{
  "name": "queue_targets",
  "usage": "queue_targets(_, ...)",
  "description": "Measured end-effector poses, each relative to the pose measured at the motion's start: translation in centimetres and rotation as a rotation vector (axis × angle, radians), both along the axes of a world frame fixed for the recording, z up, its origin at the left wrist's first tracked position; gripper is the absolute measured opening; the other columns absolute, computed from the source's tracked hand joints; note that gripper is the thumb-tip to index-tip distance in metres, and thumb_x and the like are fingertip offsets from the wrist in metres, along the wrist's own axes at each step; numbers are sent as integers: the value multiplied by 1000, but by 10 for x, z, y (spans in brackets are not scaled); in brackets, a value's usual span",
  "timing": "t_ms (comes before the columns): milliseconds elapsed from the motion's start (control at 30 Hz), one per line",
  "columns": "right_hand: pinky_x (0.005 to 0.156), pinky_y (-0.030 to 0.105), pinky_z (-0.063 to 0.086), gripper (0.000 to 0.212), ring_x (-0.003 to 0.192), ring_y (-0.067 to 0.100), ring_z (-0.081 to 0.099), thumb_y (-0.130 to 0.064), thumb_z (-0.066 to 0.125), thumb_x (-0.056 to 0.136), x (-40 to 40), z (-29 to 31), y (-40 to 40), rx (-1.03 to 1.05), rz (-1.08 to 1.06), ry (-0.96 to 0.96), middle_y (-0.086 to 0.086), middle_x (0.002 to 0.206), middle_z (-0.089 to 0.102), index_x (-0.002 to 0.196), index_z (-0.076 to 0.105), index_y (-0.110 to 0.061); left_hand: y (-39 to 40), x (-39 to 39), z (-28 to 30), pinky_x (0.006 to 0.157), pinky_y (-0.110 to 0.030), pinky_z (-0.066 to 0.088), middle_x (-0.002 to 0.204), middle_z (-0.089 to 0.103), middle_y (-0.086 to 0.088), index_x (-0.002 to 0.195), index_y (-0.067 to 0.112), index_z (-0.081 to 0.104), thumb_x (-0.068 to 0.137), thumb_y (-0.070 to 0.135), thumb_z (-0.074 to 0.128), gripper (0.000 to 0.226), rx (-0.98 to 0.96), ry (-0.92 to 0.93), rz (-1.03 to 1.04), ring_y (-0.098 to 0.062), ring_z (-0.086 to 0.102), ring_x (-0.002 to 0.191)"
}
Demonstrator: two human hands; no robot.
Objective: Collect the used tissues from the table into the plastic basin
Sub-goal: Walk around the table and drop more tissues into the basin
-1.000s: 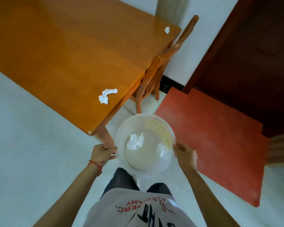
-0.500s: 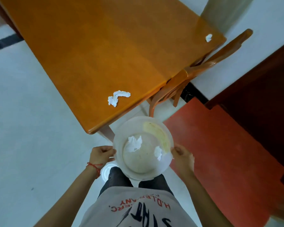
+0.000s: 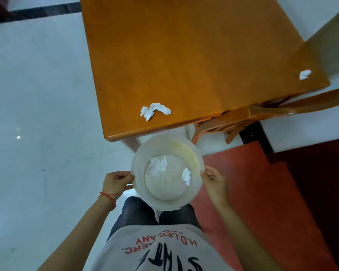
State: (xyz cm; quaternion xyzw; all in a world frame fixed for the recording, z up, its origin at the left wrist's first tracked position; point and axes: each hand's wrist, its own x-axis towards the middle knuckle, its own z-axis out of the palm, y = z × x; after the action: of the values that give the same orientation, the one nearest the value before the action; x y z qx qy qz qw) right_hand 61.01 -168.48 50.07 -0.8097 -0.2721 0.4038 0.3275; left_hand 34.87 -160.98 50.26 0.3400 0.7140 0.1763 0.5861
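Bare fingers (image 3: 128, 175) of the left hand (image 3: 115, 182) curl over the left rim of a round, translucent white plastic basin (image 3: 194, 189), while the right hand (image 3: 214, 179) pinches the right rim with its fingers folded tight against the wall, so both hands hold the basin in the air in front of the person's waist. A thin red cord bracelet (image 3: 108, 196) circles the left wrist. Inside the basin lie two crumpled white tissues: a larger wad (image 3: 156, 166) at the far left of the bottom and a smaller wad (image 3: 186, 176) against the right wall, apart from each other. A yellowish stain (image 3: 186, 153) runs along the far right inner wall.

Just beyond the basin stands a glossy orange-brown wooden table (image 3: 184, 55), its near edge close to the basin's far rim. A twisted, elongated white tissue (image 3: 154, 110) rests on the tabletop near that edge, towards the near left corner. A small balled white tissue (image 3: 304, 74) sits well apart at the right corner. An orange wooden chair (image 3: 262, 114) is tucked under the table's near right side. Right of the person lies a red floor mat (image 3: 252, 192) on pale tiled floor (image 3: 37, 114).
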Motion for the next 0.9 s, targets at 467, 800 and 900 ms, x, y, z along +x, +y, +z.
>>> queue_targets(467,93,25,37,38,117,25,51,-15,62,86,-20,17,89,217,280,-266,13,124,57,121,56,-5,-8,-6,-7,48,-15,55,46,68,11,100,-11,65,79,-7,59,22,0,-17,180,-4,66,47)
queue_targets(800,100,36,37,44,124,29,43,-20,57,89,-58,7,212,328,690,-440,13,136,51,131,48,-8,-11,-12,-12,50,-15,56,45,68,12,99,-11,66,78,-8,59,22,10,-36,232,-11,66,54)
queue_targets(900,105,39,35,45,129,29,37,-14,53,91,-60,-2,229,254,819,-545,11,141,46,134,44,-10,-10,-13,-13,50,-15,56,46,68,12,98,-10,67,78,-9,59,21,16,-38,237,-7,66,50)
